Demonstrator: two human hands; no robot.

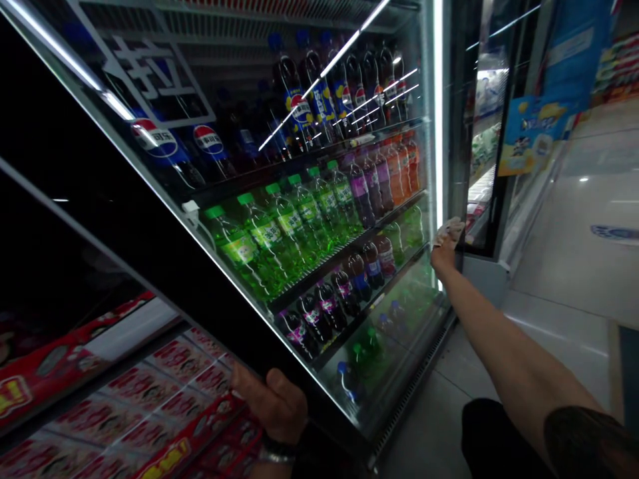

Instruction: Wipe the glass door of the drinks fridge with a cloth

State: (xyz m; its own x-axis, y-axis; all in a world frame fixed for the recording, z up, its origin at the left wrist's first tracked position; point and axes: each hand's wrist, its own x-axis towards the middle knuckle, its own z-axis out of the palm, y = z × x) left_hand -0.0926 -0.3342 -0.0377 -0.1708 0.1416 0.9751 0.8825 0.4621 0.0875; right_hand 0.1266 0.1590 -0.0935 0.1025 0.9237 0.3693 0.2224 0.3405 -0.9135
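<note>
Pale tiled floor (glossy, reflecting lights) beside dim shop shelving.

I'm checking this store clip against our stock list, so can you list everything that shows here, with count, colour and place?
Drinks cooler: one, glass-fronted, lit, centre.
Cola bottles: many, dark with blue labels, top shelf.
Green soda bottles: about seven, second shelf, left part.
Purple soda bottles: a few, second shelf, right of the green ones.
Orange soda bottles: a few, second shelf, far right.
Dark bottles with purple labels: about seven, third shelf.
Bottom-shelf bottles: several, green and blue-capped; count unclear.
Red packaged cartons: many, lower left.
Floor: pale tiles, right.
Left hand: grips the cooler's dark lower-left frame edge.
Right hand: on the cooler's right edge.
</note>
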